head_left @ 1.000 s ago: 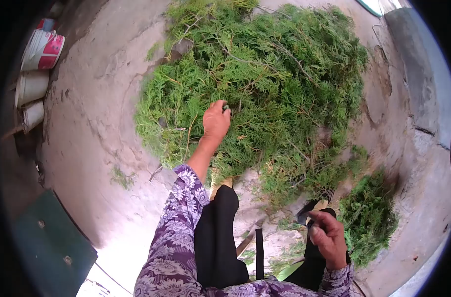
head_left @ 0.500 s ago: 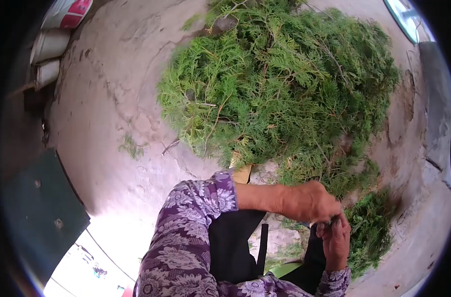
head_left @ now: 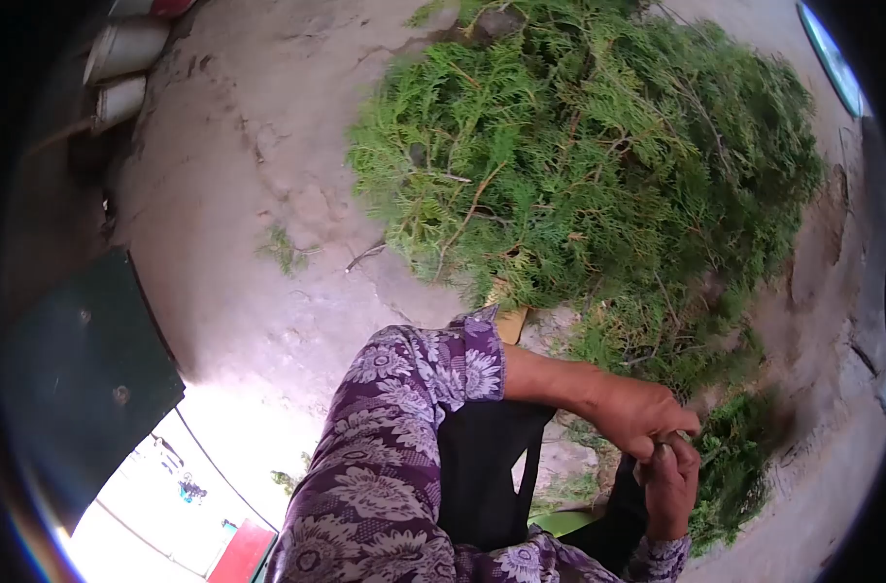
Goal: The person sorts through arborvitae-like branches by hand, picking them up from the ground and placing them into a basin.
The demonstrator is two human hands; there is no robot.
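Left hand [head_left: 647, 413] and right hand [head_left: 670, 481] held touching, both grips closed, contents hidden; small greenery pile [head_left: 736, 486] seen near right, large pile [head_left: 598, 165] far.

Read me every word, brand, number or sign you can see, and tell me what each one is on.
No words, brands, numbers or signs can be read.
Top bucket: red patch, cut off at the picture's edge; nothing legible.
Red panel: too small to tell.
Dark green board: no lettering visible.

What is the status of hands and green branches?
Left hand meets right hand, contents unclear. Large branch pile on the ground ahead. Smaller heap close beside right hand.
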